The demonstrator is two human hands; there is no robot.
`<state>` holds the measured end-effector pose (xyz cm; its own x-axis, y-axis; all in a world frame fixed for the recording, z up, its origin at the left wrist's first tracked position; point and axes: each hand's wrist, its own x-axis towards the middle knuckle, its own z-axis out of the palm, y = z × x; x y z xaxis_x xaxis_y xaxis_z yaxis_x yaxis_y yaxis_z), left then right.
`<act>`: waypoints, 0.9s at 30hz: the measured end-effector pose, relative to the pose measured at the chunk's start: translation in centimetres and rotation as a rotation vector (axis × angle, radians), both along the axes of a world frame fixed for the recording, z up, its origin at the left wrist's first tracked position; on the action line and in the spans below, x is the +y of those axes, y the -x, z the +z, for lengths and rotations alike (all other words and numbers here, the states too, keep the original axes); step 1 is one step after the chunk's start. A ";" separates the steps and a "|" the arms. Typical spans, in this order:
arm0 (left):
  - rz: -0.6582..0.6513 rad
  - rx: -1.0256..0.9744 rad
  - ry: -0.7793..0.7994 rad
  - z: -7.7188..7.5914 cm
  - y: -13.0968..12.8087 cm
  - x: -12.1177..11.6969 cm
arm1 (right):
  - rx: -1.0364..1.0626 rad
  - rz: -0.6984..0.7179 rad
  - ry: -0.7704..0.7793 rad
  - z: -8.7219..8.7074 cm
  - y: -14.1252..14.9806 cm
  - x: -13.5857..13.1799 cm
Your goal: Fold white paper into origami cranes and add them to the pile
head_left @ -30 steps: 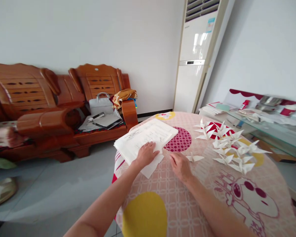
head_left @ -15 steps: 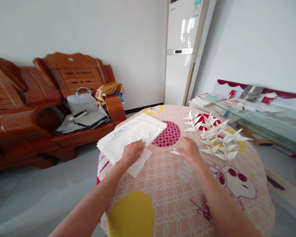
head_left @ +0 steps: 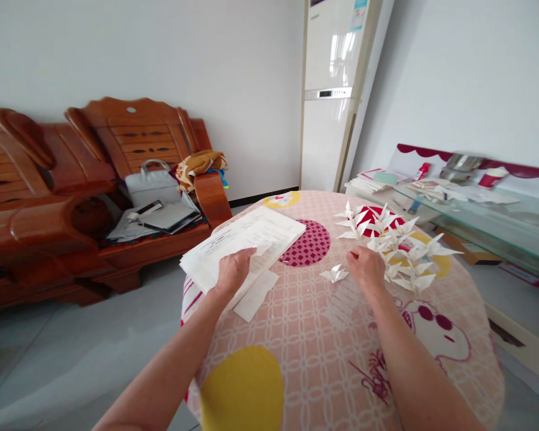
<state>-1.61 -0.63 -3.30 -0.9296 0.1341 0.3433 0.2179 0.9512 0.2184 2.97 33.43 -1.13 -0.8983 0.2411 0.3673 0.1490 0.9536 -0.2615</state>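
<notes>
My left hand [head_left: 234, 269] is over the stack of printed sheets [head_left: 215, 239], its thumb and fingers pinched on a small piece of white paper [head_left: 261, 249]. Below the stack, a torn strip of paper [head_left: 257, 295] lies on the tablecloth. A single folded paper crane [head_left: 335, 273] rests on the cloth just left of my right hand [head_left: 366, 267]. The right fingers are curled in, and nothing shows in them. Beyond that hand sits a group of several white paper cranes [head_left: 402, 248].
The round table wears a pink patterned cloth [head_left: 305, 359]. To the right is a glass-topped stand [head_left: 485, 221] with papers, a metal pot and a red cup. A wooden sofa [head_left: 139, 137] with a bag stands left, and a tall white air conditioner [head_left: 326, 131] stands behind.
My right hand has let go of the paper crane and moved right, its fingers now curled. My left hand has shifted slightly left and lifted the small piece of paper in a pinch.
</notes>
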 end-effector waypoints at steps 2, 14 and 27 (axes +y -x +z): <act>0.028 0.075 -0.039 0.9 -0.2 -0.7 | 0.041 0.107 0.078 -0.1 -0.2 -0.1; -0.160 0.168 0.015 2.6 -3.5 0.9 | 0.048 0.060 -0.068 -1.7 0.5 -0.3; -0.564 -0.157 0.077 0.2 -9.5 0.0 | 0.314 -0.041 -0.131 -2.8 3.2 3.6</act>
<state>7.85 -0.59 -3.08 -0.7465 0.6413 0.1772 0.6652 0.7123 0.2240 -0.27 37.05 -3.98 -0.7274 0.2070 0.6542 0.1194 0.9770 -0.1765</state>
